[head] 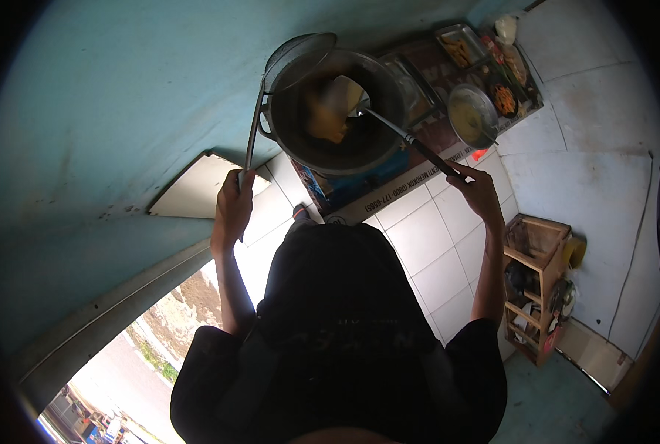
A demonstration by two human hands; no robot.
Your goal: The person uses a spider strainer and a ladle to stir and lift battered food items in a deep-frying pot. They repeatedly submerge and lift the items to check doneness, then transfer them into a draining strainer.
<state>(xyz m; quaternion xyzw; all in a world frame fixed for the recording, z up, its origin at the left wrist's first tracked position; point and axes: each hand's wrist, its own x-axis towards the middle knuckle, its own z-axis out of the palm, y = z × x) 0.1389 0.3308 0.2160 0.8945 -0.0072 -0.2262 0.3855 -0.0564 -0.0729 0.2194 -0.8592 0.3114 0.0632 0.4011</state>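
Observation:
A large dark wok with looped side handles holds dark oil and a golden piece of frying food. My right hand grips the dark handle of a metal spatula; its blade is over the wok beside the food. My left hand is closed on the long handle of a wire-mesh strainer, whose round basket sits over the wok's far left rim. To the right of the wok stands a metal bowl of pale yellow batter.
Beyond the bowl are a metal tray with fried pieces, a dish of orange shreds and plastic bags. A dark rectangular tray adjoins the wok. A wooden shelf stands at right; a wall runs along the left.

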